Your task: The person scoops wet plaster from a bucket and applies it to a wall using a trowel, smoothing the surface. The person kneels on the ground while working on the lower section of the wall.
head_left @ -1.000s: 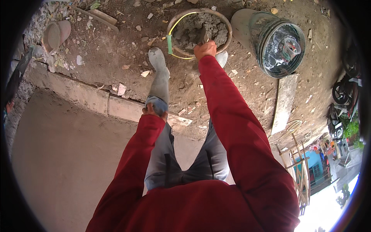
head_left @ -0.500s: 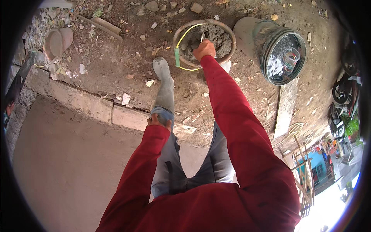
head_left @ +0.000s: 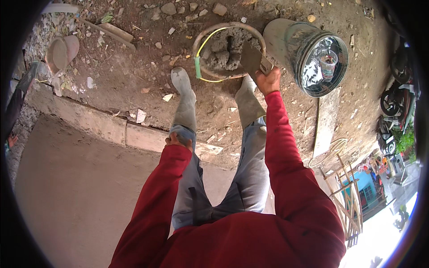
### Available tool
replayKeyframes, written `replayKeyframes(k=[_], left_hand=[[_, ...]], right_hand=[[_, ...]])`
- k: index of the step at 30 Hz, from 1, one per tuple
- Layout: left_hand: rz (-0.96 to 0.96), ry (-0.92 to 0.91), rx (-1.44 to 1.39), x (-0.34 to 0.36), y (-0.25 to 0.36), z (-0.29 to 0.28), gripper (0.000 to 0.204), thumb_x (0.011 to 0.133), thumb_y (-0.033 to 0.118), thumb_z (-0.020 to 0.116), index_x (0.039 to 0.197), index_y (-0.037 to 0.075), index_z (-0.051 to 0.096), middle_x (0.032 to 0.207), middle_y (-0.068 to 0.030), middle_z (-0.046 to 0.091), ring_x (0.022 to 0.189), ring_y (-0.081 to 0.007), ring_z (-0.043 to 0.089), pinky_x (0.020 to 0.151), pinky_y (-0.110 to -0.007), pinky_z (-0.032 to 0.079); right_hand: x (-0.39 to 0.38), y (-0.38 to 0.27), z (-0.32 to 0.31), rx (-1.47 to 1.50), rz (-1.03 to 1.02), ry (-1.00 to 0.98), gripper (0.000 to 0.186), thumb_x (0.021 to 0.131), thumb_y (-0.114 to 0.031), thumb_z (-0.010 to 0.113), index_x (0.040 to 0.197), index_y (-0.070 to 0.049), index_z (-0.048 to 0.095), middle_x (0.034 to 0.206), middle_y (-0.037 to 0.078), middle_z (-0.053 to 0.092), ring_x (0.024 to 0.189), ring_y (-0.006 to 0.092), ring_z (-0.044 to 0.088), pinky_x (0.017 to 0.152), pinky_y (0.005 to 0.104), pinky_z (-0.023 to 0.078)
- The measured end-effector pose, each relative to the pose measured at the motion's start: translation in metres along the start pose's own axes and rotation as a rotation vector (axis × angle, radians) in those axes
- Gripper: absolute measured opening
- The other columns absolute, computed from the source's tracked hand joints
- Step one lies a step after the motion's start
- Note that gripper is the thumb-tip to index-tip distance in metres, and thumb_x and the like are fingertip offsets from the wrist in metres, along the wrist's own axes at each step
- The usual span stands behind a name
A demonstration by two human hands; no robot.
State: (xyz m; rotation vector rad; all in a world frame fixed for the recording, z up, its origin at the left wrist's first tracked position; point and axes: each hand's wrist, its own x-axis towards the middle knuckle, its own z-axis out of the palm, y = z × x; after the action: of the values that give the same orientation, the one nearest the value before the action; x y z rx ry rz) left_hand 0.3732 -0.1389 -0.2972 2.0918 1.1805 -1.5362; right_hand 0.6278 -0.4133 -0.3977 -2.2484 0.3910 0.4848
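A trowel [head_left: 251, 58] with a flat, dark blade is gripped in my right hand [head_left: 269, 81]. The blade stands tilted over the near right rim of a round bucket [head_left: 198, 44] with a yellow handle and green grip. Grey wet mortar [head_left: 216, 50] fills the bucket, with a dark groove cut through its middle. My left hand [head_left: 179, 137] rests on my left knee, fingers apart and holding nothing. Both my feet are in grey boots [head_left: 182, 85] near the bucket.
Right of the mortar stands a large drum [head_left: 308, 67] of water with a clear plastic cup [head_left: 327, 62] in it. A board [head_left: 327, 120] lies behind me to the right. Another bucket [head_left: 62, 53] sits far left, near another person's arm [head_left: 20, 100]. A low concrete edge [head_left: 103, 125] crosses the ground.
My right hand has drawn back from the mortar toward the right, bringing the trowel out over the rim. A groove now shows in the mortar. My left hand stays on the knee.
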Motion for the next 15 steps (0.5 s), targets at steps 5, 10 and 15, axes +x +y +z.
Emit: replayKeyframes(k=[5, 10, 15], left_hand=[[0.001, -0.015, 0.001, -0.001, 0.007, -0.011, 0.067, 0.072, 0.037, 0.075, 0.124, 0.012, 0.041, 0.119, -0.0209, 0.047, 0.104, -0.0397, 0.055, 0.087, -0.045, 0.049], [0.025, 0.001, -0.007, 0.003, -0.003, -0.001, 0.069, 0.072, 0.038, 0.074, 0.126, 0.012, 0.039, 0.119, -0.0204, 0.046, 0.104, -0.0401, 0.056, 0.087, -0.046, 0.049], [0.012, -0.008, 0.007, -0.001, 0.005, -0.010, 0.068, 0.072, 0.038, 0.075, 0.125, 0.012, 0.041, 0.119, -0.0200, 0.048, 0.105, -0.0394, 0.055, 0.088, -0.045, 0.048]], right_hand=[[0.038, 0.040, 0.045, -0.196, 0.046, 0.133, 0.024, 0.065, -0.011, 0.068, 0.083, 0.005, 0.066, 0.081, 0.025, 0.066, 0.083, 0.0369, 0.067, 0.074, 0.0401, 0.052], [0.087, 0.037, 0.045, -0.275, 0.161, -0.074, 0.044, 0.066, -0.016, 0.075, 0.096, 0.011, 0.058, 0.093, 0.026, 0.065, 0.092, 0.0353, 0.065, 0.079, 0.0374, 0.051], [0.100, 0.034, 0.065, -0.487, 0.109, -0.139, 0.049, 0.069, -0.022, 0.074, 0.102, 0.009, 0.056, 0.105, 0.026, 0.063, 0.102, 0.0357, 0.061, 0.085, 0.0367, 0.050]])
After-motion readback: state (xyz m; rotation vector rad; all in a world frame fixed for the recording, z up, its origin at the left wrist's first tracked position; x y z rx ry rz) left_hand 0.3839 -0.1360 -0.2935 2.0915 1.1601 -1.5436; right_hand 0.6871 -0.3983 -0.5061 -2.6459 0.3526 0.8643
